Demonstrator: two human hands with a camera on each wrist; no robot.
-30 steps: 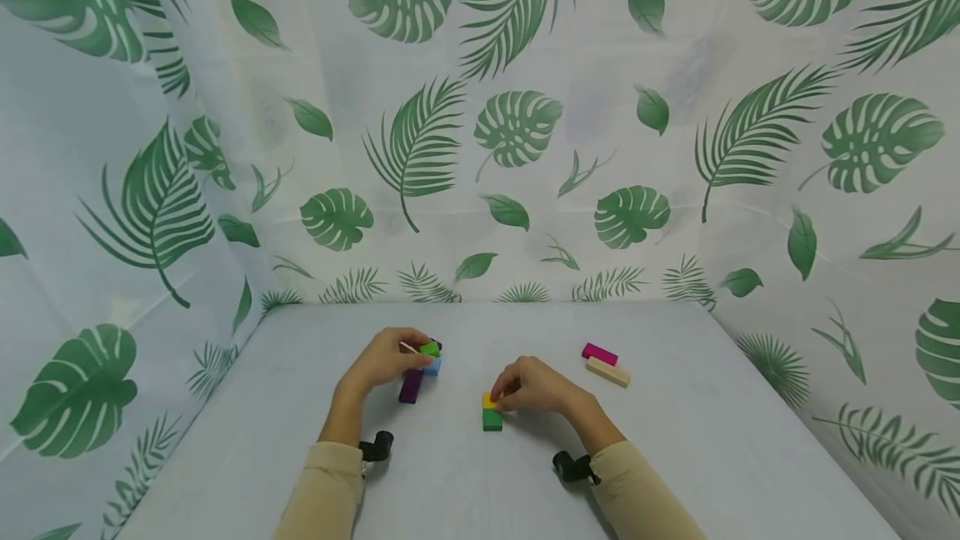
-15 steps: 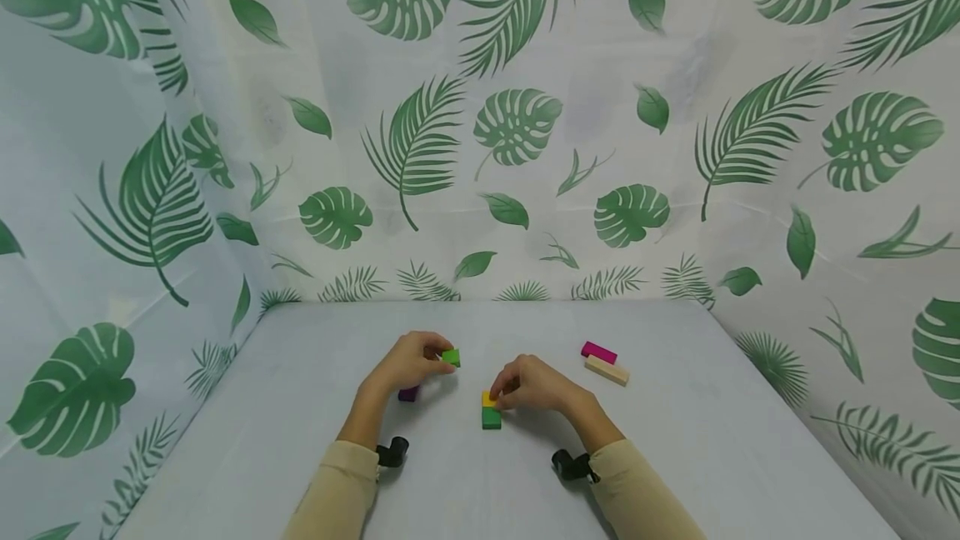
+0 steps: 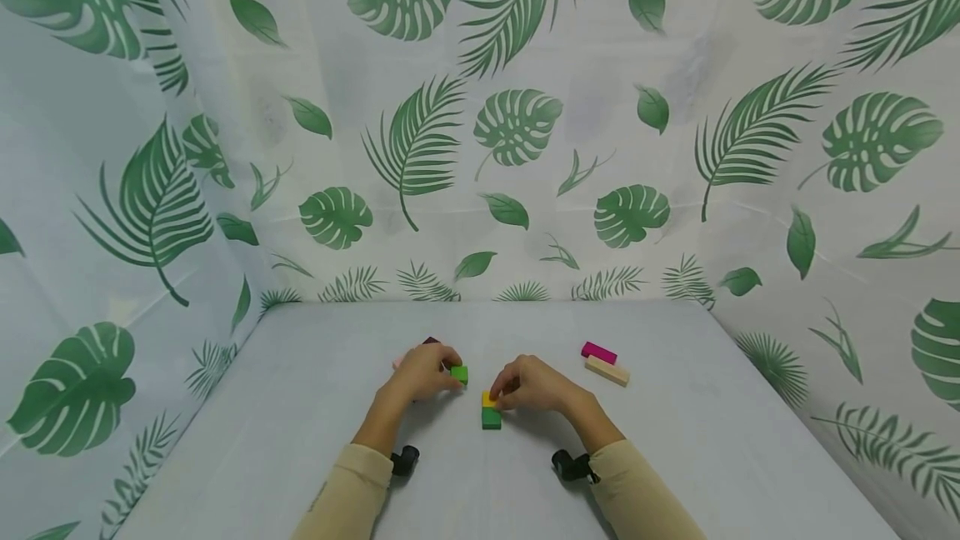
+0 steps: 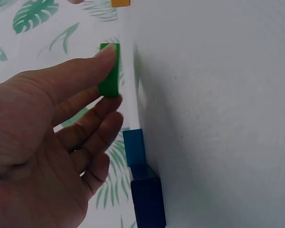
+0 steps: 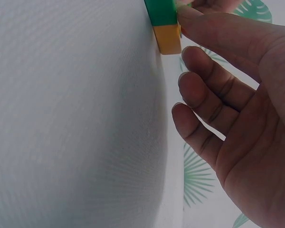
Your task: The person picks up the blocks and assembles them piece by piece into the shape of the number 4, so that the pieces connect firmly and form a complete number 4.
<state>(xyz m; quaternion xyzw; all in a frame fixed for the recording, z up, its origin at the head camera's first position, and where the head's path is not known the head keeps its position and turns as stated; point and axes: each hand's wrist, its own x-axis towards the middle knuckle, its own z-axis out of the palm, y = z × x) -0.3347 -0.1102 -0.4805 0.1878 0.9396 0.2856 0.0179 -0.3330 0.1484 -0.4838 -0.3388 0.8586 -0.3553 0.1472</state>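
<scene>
Between its thumb and index finger, my left hand [image 3: 424, 372] pinches a light green block [image 3: 460, 375], held above the table and left of the right hand. In the left wrist view, a blue block [image 4: 134, 148] and a dark blue-looking block [image 4: 148, 202] lie below the left fingers. My right hand [image 3: 534, 384] holds a yellow block [image 3: 489, 399] by its thumb and fingertips, while the other fingers curl loosely. A dark green block [image 3: 491, 419] adjoins the yellow one on its near side. The right fingers partly cover the yellow block.
On the right lie a magenta block [image 3: 599, 352] and a pale wooden block [image 3: 608, 371], side by side. A dark block [image 3: 431, 341] and a pinkish piece [image 3: 397, 362] peek out behind the left hand. Leaf-printed curtains [image 3: 480, 148] enclose the white table [image 3: 675, 457].
My left hand has taken the light green block off the blue one and brought it right and nearer, towards the yellow block. The right hand has stayed in place.
</scene>
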